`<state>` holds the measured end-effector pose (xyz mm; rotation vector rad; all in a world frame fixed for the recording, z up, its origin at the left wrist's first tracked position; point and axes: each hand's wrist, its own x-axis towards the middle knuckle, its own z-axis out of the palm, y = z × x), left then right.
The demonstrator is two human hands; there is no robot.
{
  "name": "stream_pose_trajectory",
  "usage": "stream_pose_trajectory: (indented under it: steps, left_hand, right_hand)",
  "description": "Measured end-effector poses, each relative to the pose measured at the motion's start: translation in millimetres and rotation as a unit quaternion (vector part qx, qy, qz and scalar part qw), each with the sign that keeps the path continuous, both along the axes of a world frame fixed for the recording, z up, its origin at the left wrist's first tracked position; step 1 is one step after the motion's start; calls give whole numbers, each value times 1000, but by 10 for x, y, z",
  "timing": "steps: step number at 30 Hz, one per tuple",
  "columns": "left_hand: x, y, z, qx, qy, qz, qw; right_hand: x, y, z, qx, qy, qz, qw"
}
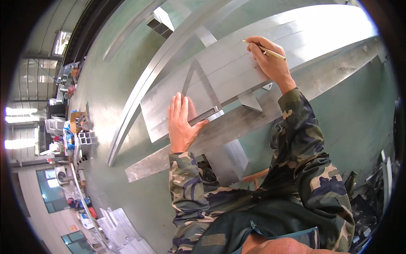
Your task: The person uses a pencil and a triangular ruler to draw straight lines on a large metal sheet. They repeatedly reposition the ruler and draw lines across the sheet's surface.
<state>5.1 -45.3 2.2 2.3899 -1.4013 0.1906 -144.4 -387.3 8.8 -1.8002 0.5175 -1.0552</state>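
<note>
A long, flat silver metal panel with lengthwise seams lies in front of me. On its left part rests a metal triangle square, its thick base bar along the panel's near edge. My left hand lies flat over the square's left corner, fingers stretched out and thumb against the base bar. My right hand pinches a thin yellowish pencil above the panel, right of the square. The pencil's tip points left, close to the surface; whether it touches I cannot tell.
Nearer me runs a long metal beam, with a wide metal piece below. A curved-looking rail passes beyond the panel, near a box-section offcut. Stacked silver profiles lie lower left; scrap lies lower right.
</note>
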Motion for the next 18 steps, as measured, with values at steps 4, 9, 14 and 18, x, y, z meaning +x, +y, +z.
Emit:
stream_pose_trajectory:
  steps: [4, 9, 14, 18]
  left_hand:
    - [-128, -139, 50, -19, 38, 6, 999]
    - [-237, -327, 97, -28, 44, -6, 999]
    - [-358, -524, 85, -27, 19, -8, 999]
    - [-387, -549, 115, -38, 33, -12, 999]
  right_hand:
    - [54, 4, -46, -41, -22, -33, 998]
    - [73, 8, -3, -61, 11, -51, 997]
    - [55, 63, 45, -43, 46, -58, 996]
    - [74, 70, 39, -58, 48, -56, 996]
